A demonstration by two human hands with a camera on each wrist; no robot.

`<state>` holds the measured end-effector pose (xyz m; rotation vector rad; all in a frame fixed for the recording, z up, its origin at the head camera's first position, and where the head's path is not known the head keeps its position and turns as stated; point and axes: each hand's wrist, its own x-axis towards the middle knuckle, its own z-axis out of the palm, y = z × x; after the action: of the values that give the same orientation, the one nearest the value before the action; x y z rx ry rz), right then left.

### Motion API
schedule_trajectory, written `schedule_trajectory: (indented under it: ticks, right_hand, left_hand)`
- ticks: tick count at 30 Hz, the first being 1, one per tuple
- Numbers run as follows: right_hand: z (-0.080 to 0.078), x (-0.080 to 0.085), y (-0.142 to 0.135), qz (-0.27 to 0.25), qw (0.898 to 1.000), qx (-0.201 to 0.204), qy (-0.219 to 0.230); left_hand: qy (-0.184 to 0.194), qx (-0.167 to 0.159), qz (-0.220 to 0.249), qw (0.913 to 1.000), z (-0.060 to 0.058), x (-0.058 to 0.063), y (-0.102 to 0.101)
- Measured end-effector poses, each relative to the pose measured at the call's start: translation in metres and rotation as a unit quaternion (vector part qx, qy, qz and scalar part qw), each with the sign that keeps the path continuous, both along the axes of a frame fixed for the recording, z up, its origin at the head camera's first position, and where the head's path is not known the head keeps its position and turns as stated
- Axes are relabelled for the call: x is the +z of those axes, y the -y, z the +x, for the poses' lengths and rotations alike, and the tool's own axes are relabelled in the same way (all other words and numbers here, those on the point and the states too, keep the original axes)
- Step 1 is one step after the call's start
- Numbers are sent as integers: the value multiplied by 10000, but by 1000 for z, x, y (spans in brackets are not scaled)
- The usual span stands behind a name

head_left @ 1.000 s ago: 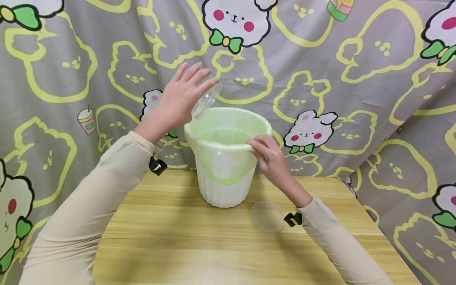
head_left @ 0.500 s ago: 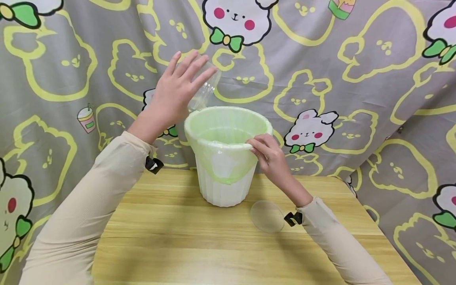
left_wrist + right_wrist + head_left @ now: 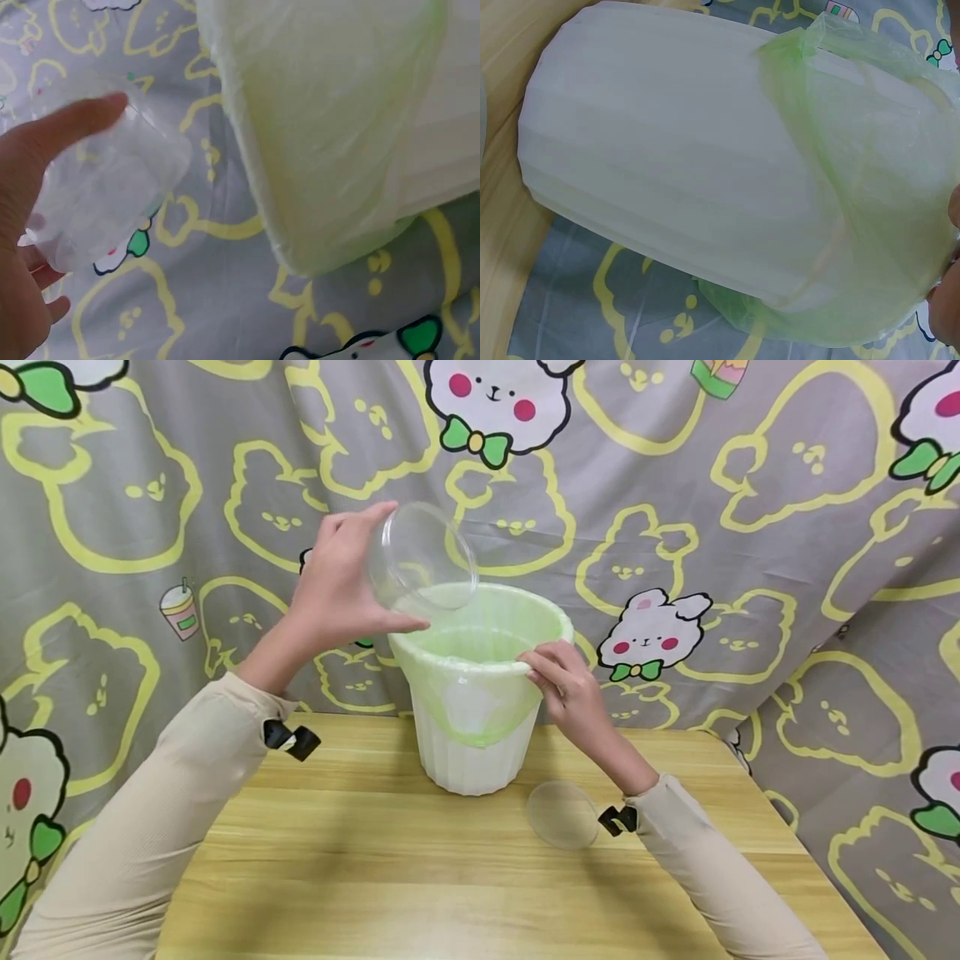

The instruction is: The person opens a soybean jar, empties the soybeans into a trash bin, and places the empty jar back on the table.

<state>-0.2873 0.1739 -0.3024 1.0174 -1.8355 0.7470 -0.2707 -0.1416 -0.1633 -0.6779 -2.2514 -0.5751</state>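
My left hand point(image 3: 336, 578) grips a clear round plastic tub point(image 3: 433, 556) above the left rim of a white ribbed trash bin point(image 3: 474, 764). The tub is tilted on its side, its mouth facing right, and I see nothing inside it. In the left wrist view, thumb and fingers lie around the tub point(image 3: 112, 180), apart from the bin. A thin light green trash bag point(image 3: 480, 706) lines the bin and folds down over its outside. At the bin's front right rim, my right hand point(image 3: 576, 689) pinches the bagged edge. Its fingers point(image 3: 946, 304) barely show in the right wrist view.
A flat translucent round disc, like a lid point(image 3: 562, 815), lies on the wooden table point(image 3: 420, 885) to the right of the bin, near my right wrist. Behind the table hangs a grey patterned curtain point(image 3: 675, 510).
My left hand has turned over, so the tub's mouth now faces right and its thumb shows below. The right hand and the bin stay put.
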Motion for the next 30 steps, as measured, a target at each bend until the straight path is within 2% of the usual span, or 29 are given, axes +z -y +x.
schedule_trajectory:
  ticks: [3, 5, 7, 10, 12, 14, 20, 30]
  right_hand:
    - [-1, 0, 0, -2, 10000, -1, -7]
    - [-1, 0, 0, -18, 10000, 11, -3]
    - [-1, -1, 0, -29, 10000, 22, -3]
    - [-2, -1, 0, -35, 10000, 28, -4]
    - [-2, -1, 0, -16, 10000, 17, 10]
    - [-2, -1, 0, -2, 10000, 6, 15]
    - [-2, 1, 1, 50, 10000, -28, 42]
    - [-2, 0, 1, 64, 9999, -45, 133]
  left_hand:
    - [433, -505, 689, 9954, 7, -12, 0]
    - [673, -1008, 1102, 9865, 10, -21, 1]
    - [994, -1540, 1451, 9723, 14, -30, 1]
    - [1405, -2347, 1750, 9458, 20, -44, 0]
    - [1640, -2732, 1761, 9314, 25, -53, -1]
    - [1781, -3028, 1635, 9219, 30, -62, -3]
    - [2189, -3559, 1230, 9002, 39, -90, -9]
    - [3020, -3629, 1036, 8754, 45, -137, -18]
